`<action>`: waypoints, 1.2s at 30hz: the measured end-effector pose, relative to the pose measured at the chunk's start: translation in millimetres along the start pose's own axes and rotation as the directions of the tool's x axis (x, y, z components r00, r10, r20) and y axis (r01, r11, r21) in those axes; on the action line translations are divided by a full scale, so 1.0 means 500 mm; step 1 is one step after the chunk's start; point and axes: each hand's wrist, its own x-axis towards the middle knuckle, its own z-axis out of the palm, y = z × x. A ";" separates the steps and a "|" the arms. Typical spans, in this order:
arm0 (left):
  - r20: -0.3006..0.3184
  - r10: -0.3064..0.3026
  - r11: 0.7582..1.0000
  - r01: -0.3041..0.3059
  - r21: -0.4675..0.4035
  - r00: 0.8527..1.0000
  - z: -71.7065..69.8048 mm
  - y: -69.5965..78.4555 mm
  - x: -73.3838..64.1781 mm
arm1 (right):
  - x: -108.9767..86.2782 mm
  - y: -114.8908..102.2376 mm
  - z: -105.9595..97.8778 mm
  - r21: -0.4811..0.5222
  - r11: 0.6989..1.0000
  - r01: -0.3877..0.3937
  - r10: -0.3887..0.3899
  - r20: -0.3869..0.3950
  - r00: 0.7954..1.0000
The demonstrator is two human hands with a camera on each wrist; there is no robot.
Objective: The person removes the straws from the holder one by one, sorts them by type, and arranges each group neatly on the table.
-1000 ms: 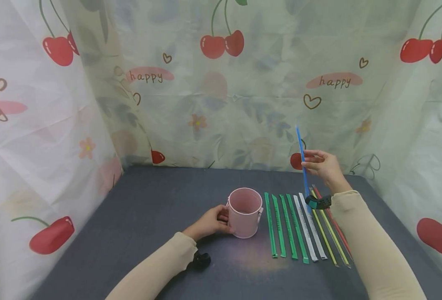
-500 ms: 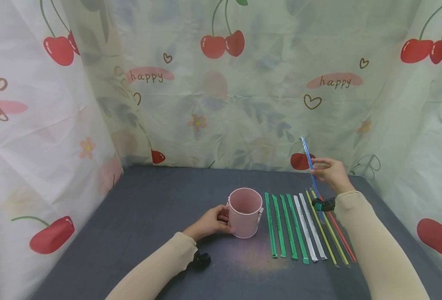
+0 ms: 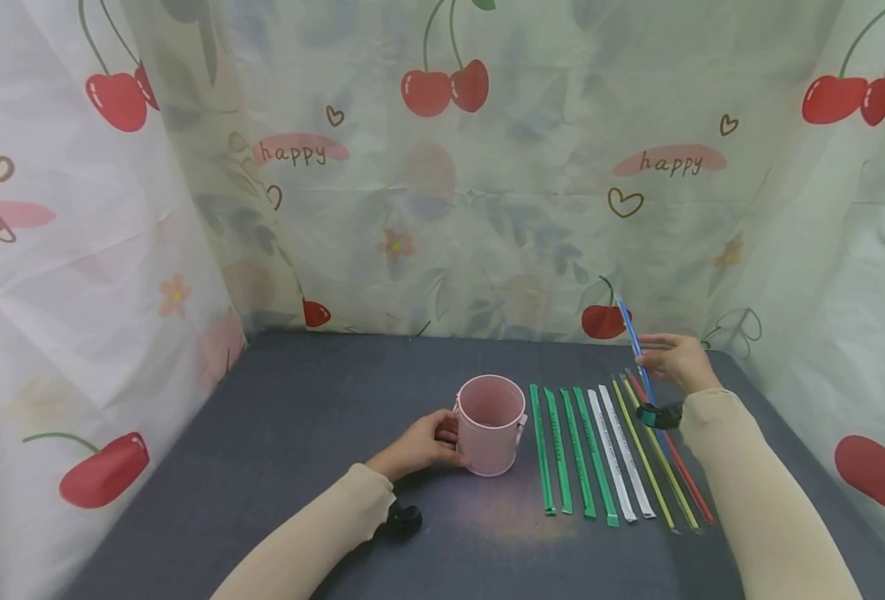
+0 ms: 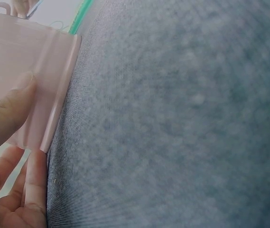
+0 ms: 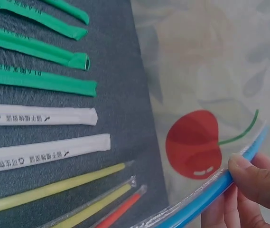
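Observation:
My left hand point(image 3: 422, 444) grips the left side of a small pink bucket point(image 3: 491, 450) standing upright on the dark table. In the left wrist view the thumb lies along the bucket wall, with the fingers at its far side. Over the table's back right, my right hand point(image 3: 681, 363) pinches a blue straw point(image 5: 209, 195) in a clear wrapper between thumb and fingers. The straw leans, its upper end pointing to the back. Below it lie a red straw point(image 3: 684, 473) and two yellow straws point(image 3: 651, 468), also in clear wrappers.
Left of the yellow straws lie two white paper-wrapped straws point(image 3: 613, 462) and several green paper-wrapped straws point(image 3: 567, 454), side by side. A cherry-patterned curtain point(image 3: 472, 208) stands behind the dark table point(image 3: 322, 392) and along both sides.
My right hand has moved right and lower with the blue straw, from over the white straws to over the yellow and red ones. The left hand and bucket stay put.

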 end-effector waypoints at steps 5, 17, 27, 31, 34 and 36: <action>0.001 0.000 1.000 0.000 0.001 1.000 0.000 0.001 -0.001 | -0.003 0.019 -0.011 -0.038 0.999 -0.038 0.038 0.006 0.999; -0.005 0.008 1.000 -0.008 -0.008 1.000 0.001 -0.004 0.002 | 0.004 0.075 -0.027 -0.079 0.986 -0.149 0.150 0.003 0.989; -0.002 0.007 1.000 -0.007 -0.009 1.000 0.000 -0.003 0.000 | -0.004 0.100 -0.033 -0.141 0.960 -0.242 0.235 -0.065 0.970; -0.006 0.010 1.000 -0.010 -0.017 1.000 0.001 -0.001 0.000 | -0.007 0.108 -0.035 -0.154 0.953 -0.262 0.254 -0.073 0.965; -0.008 0.014 1.000 -0.015 -0.020 1.000 0.001 -0.001 0.000 | -0.010 0.115 -0.039 -0.165 0.951 -0.261 0.253 -0.066 0.965; -0.009 0.021 1.000 -0.021 -0.016 1.000 0.002 -0.001 0.000 | -0.011 0.121 -0.043 -0.171 0.949 -0.263 0.256 -0.065 0.965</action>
